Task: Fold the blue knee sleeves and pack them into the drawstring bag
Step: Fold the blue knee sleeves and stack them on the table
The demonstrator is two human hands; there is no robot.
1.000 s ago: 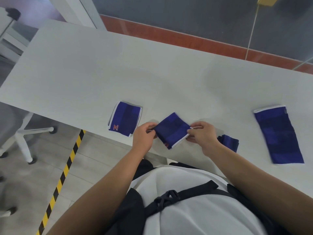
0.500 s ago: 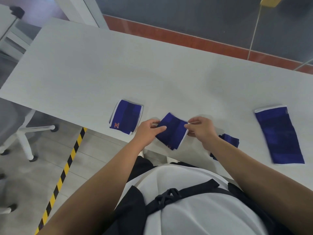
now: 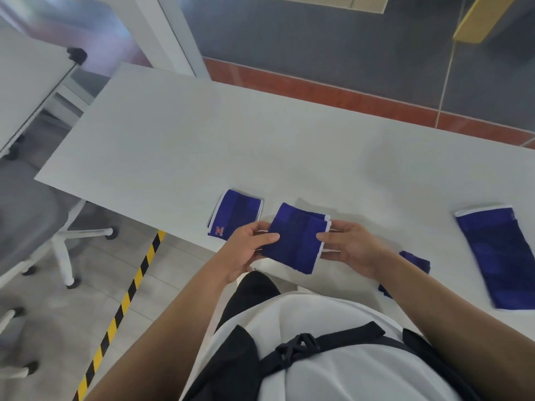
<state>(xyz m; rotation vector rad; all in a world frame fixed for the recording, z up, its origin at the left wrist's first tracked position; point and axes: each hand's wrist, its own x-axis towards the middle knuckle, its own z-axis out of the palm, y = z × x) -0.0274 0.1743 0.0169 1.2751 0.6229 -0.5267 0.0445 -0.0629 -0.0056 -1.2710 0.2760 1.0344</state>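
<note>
A folded blue knee sleeve (image 3: 295, 238) with white trim is held just above the table's near edge. My left hand (image 3: 246, 250) pinches its left side and my right hand (image 3: 350, 250) pinches its right, white-trimmed side. Another folded blue sleeve (image 3: 234, 217) with an orange logo lies on the table to the left. An unfolded blue sleeve (image 3: 500, 256) lies flat at the right. A dark blue piece of fabric (image 3: 417, 261), partly hidden by my right forearm, lies near the table edge; I cannot tell whether it is the bag.
The white table (image 3: 231, 146) stretches away in front of me. White-legged office chairs (image 3: 63, 250) stand at the left beside a yellow-black floor stripe (image 3: 127, 299). A glass wall with a red sill (image 3: 318, 91) runs behind the table.
The sleeve in my hands has turned from a diamond tilt to lie squarer and flatter, and both hands have shifted their pinch to its sides. The camera has tilted up slightly.
</note>
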